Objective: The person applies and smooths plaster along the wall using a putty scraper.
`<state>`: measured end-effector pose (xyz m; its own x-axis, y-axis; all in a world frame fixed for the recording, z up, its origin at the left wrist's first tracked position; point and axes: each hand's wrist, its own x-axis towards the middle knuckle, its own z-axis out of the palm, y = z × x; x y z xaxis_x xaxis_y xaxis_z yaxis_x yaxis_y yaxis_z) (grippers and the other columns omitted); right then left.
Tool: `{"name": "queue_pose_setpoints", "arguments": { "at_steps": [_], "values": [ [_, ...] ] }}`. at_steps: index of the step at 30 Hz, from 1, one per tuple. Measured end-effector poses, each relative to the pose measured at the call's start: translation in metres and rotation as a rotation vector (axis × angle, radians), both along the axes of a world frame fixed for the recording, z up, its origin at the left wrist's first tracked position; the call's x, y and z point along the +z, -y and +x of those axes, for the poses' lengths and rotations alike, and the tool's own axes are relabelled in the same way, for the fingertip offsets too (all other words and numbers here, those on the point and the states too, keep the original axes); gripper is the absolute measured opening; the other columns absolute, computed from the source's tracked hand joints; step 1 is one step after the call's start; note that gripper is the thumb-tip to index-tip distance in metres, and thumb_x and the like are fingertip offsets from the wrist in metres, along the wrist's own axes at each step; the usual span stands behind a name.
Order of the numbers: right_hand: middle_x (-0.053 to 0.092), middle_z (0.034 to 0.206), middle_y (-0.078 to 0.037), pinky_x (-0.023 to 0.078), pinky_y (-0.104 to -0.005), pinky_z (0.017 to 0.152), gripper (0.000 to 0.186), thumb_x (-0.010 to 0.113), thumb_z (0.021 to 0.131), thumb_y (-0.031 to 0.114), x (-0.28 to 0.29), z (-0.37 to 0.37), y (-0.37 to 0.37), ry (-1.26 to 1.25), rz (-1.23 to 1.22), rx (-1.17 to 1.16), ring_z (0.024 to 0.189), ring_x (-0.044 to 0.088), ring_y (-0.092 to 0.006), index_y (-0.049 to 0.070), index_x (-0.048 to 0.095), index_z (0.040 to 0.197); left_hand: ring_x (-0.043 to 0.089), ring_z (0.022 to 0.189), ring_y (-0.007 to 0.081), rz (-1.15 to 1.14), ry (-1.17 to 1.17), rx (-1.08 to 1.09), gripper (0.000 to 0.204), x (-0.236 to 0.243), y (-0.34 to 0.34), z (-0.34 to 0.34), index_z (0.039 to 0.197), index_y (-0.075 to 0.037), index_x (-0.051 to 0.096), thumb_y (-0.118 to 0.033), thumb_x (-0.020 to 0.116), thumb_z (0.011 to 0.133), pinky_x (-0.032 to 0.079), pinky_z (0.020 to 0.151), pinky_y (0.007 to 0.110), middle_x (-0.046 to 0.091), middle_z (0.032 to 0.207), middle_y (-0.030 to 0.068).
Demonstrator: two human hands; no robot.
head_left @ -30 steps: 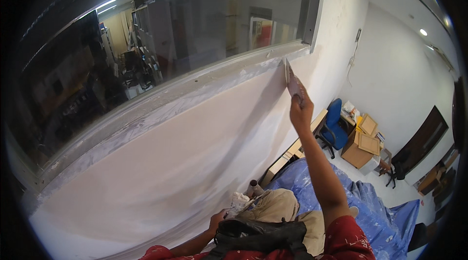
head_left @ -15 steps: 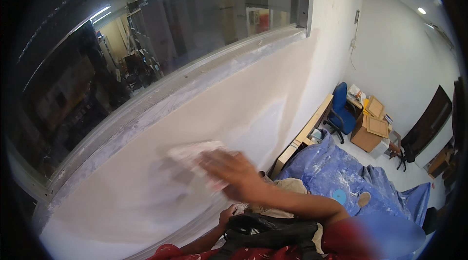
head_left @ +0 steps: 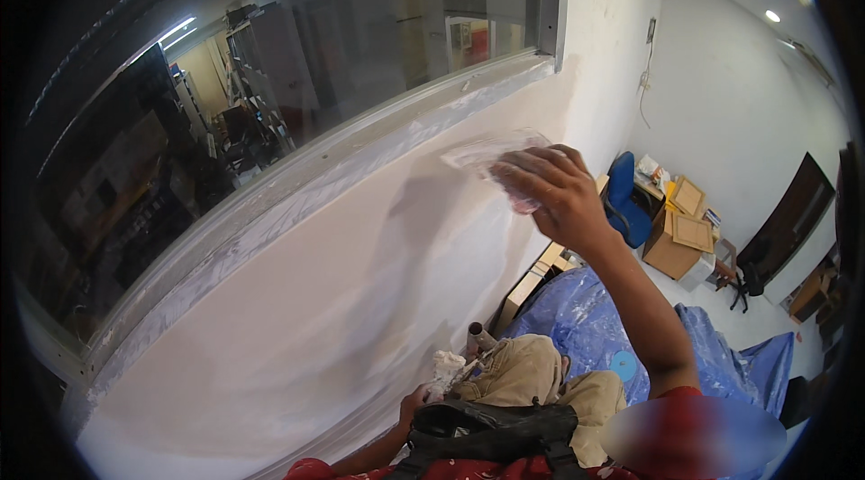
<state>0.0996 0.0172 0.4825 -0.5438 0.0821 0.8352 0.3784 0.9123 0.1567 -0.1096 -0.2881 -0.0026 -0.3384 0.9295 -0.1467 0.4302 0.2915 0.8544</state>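
Note:
My right hand (head_left: 557, 192) is raised against the wall under the window, its fingers closed on a flat, pale, see-through putty spreader (head_left: 487, 149) smeared with filler. The spreader's broad edge lies at the wall surface (head_left: 360, 282), which shows smooth beige and whitish patches. Low down near my lap, my left hand (head_left: 414, 405) is closed around something heaped with white putty (head_left: 447, 368); what carries the putty is mostly hidden. A black bag or pouch (head_left: 491, 426) sits at my waist, beside the left hand.
A window with a putty-marked sill (head_left: 315, 163) runs along the wall. Blue plastic sheeting (head_left: 577, 313) with a light-blue disc (head_left: 623, 366) covers the area at right. Beyond it stand a blue chair (head_left: 623, 196) and cardboard boxes (head_left: 671, 241). A pipe end (head_left: 477, 332) juts up near my knees.
My right hand and the spreader have swept up and rightward along the wall, from its middle toward the window's right corner. The left hand stays low, with its putty now more visible.

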Motion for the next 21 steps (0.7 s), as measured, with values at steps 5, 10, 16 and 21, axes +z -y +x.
{"name": "queue_pose_setpoints", "arguments": {
  "at_steps": [5,10,16,21],
  "values": [
    [0.069,0.125,0.000,0.045,-0.0420,0.103,0.048,0.072,0.080,0.007,0.007,-0.016,0.006,0.082,0.049,0.014,0.115,0.064,-0.0216,0.022,0.069,0.126,0.073,0.100,0.0294,-0.029,-0.005,-0.067,0.066,0.058,-0.023,0.021,0.132,-0.011,0.060,-0.054,0.073,0.085,0.055,0.084,0.040,0.075,0.107,0.0147],
    [0.068,0.128,0.000,0.044,-0.0446,0.106,0.058,0.074,0.074,0.005,0.016,-0.033,0.004,0.080,0.059,0.100,0.118,0.062,-0.0226,0.021,0.067,0.130,0.074,0.098,0.0305,-0.081,-0.011,-0.032,0.064,0.049,-0.013,0.010,0.132,-0.011,0.061,-0.053,0.073,0.085,0.055,0.083,0.040,0.075,0.106,0.0153],
    [0.069,0.126,0.000,0.045,-0.0435,0.105,0.055,0.074,0.074,0.006,0.021,-0.029,-0.014,0.138,0.054,0.086,0.117,0.063,-0.0238,0.021,0.069,0.127,0.074,0.099,0.0307,-0.085,-0.014,-0.026,0.065,0.037,-0.015,0.002,0.132,-0.011,0.061,-0.053,0.073,0.084,0.055,0.083,0.040,0.075,0.106,0.0156],
    [0.070,0.127,-0.001,0.045,-0.0425,0.104,0.052,0.072,0.076,0.002,0.018,-0.008,-0.038,0.129,-0.020,0.010,0.119,0.063,-0.0250,0.020,0.070,0.124,0.074,0.099,0.0309,-0.093,-0.009,-0.031,0.065,0.035,-0.023,0.003,0.131,-0.010,0.061,-0.053,0.074,0.084,0.055,0.083,0.040,0.075,0.106,0.0160]
  ]
}}
